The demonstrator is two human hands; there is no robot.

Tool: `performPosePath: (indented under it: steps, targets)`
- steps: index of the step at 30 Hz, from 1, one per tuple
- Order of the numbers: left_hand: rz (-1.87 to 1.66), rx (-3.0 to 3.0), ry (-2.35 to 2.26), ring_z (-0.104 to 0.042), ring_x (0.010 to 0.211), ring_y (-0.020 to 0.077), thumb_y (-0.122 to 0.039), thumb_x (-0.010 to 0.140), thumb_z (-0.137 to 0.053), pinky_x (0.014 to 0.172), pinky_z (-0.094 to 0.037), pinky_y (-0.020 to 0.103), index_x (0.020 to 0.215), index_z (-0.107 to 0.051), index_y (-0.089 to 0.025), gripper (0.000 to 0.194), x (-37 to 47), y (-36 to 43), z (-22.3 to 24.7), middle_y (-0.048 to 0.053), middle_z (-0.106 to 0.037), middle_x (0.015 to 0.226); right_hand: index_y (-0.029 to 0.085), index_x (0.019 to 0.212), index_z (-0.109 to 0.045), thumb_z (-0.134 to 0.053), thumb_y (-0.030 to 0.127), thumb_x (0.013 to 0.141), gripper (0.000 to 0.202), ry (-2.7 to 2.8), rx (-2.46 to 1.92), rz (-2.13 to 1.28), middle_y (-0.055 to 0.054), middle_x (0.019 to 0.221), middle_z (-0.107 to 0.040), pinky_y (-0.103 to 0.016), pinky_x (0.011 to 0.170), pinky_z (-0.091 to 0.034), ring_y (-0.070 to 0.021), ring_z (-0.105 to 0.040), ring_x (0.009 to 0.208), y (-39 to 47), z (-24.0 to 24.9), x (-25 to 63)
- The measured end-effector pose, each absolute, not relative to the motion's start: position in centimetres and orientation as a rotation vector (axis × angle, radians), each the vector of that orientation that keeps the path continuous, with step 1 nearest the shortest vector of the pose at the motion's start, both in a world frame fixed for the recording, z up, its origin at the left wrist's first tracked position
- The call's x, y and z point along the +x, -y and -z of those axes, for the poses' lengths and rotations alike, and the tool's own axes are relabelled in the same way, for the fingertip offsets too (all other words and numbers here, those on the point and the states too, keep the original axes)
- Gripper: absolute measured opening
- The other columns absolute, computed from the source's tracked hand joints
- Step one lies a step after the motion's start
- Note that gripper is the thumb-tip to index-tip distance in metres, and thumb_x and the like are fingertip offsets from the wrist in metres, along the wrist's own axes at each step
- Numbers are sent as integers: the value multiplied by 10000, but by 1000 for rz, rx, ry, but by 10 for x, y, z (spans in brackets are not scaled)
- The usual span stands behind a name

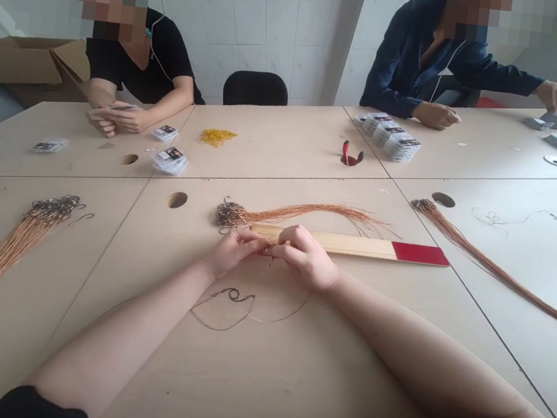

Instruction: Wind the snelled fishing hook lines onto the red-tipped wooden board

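Observation:
My left hand (233, 251) and my right hand (307, 258) meet at the near edge of a flat wooden strip (349, 245) with a red end. Both have their fingers pinched around something small with a thin line; the fingers mostly hide it. A loop of thin line hangs below my hands onto the table. Nearer me lie dark hooks (234, 294) on a line. Just behind my left hand sits a pile of dark hooks (230, 214), with copper-coloured lines (318, 209) stretching right behind the strip.
Hook bundles with long lines lie at left (52, 210) and right (427, 207). Across the table (275, 148), two people handle cards near stacked packs (401, 144). Yellow pieces (216, 136) and red-handled pliers (351, 155) lie between them. The table has round holes (177, 200).

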State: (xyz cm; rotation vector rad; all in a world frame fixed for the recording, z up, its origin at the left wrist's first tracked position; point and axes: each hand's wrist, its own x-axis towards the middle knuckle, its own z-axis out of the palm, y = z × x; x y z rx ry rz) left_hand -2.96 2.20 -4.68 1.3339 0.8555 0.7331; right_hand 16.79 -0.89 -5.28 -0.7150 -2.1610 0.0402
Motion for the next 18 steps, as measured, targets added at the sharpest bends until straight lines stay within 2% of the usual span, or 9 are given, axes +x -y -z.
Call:
performPosePath:
  steps: [7, 14, 18]
  targets:
    - [-729, 1337, -861, -618, 808, 195, -413, 732, -657, 820, -479, 354, 764, -717, -144, 278, -28, -23, 45, 69, -687, 788, 249, 1045, -560, -421, 117, 884, 251, 2190, -758, -33, -46, 948, -464, -275, 692, -463, -159, -440, 875, 8, 54, 171]
    - [-665, 1351, -888, -611, 736, 168, -358, 713, -694, 709, -472, 288, 757, -728, -157, 209, -29, -22, 44, 47, -691, 743, 258, 1047, -560, -440, 114, 873, 256, 2218, -720, -51, -58, 980, -479, -285, 707, -468, -171, -450, 917, 9, 54, 172]
    - [-642, 1353, -929, -615, 738, 184, -353, 680, -720, 690, -468, 299, 733, -726, -156, 204, -30, -23, 44, 60, -696, 755, 239, 1019, -539, -441, 109, 869, 221, 2175, -692, -60, -63, 981, -476, -297, 727, -466, -170, -457, 921, 9, 53, 170]
